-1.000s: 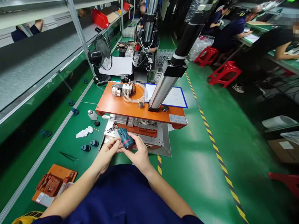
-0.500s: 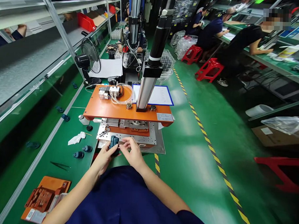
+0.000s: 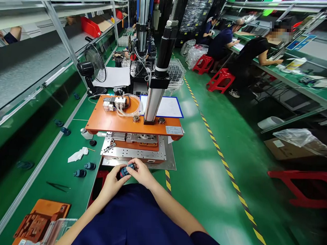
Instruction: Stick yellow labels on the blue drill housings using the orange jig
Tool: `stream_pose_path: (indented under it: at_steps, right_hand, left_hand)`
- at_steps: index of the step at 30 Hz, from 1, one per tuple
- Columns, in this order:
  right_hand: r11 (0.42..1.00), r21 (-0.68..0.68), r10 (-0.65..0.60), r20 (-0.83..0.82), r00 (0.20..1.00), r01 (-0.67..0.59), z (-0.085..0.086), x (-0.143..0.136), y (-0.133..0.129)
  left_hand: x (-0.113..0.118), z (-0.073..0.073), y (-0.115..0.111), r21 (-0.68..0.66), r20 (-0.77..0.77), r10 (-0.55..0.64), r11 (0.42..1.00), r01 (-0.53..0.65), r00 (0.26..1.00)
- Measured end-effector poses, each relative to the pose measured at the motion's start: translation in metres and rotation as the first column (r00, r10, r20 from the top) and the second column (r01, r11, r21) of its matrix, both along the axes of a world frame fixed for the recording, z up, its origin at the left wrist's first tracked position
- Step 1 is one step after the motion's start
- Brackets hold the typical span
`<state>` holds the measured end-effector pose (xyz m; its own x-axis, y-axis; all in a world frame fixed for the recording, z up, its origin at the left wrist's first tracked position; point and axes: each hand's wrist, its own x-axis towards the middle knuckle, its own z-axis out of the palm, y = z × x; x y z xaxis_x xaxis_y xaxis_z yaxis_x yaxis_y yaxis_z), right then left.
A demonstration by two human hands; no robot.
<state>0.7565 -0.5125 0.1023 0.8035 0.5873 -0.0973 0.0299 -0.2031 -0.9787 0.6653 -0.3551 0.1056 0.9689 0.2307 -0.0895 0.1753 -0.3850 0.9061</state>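
A small dark blue part is held in front of my body, near the front edge of the press base. My left hand is wrapped round its left side, thumb along the bottom. My right hand grips its right side with thumb and fingers. Behind both hands is the press, with an orange top plate and a perforated metal base. Two similar blue parts, one nearer me and one farther, lie on the green table to the left.
Black tweezers, a white tissue, a small bottle and an orange fixture lie on the green table. A fan stands behind. People sit at the right-hand bench.
The blue part has gone from upright to tilted and sits lower. My right hand has closed onto it; before, its fingers were beside the part. The camera view has shifted slightly.
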Motion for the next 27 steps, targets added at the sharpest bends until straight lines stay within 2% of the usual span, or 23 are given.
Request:
stream_pose_path:
  at_steps: [14, 27]
  right_hand:
    - [0.995, 0.089, -0.016, -0.206, 0.979, 0.035, -0.010, -0.004, -0.010]
    - [0.976, 0.182, -0.040, -0.388, 0.921, 0.119, -0.016, -0.003, -0.021]
  left_hand:
    - [-0.002, -0.002, -0.010, 0.008, -0.025, 0.018, 1.000, -0.017, 1.000]
    - [0.001, -0.006, -0.017, 0.017, -0.102, -0.068, 0.997, 0.070, 0.992]
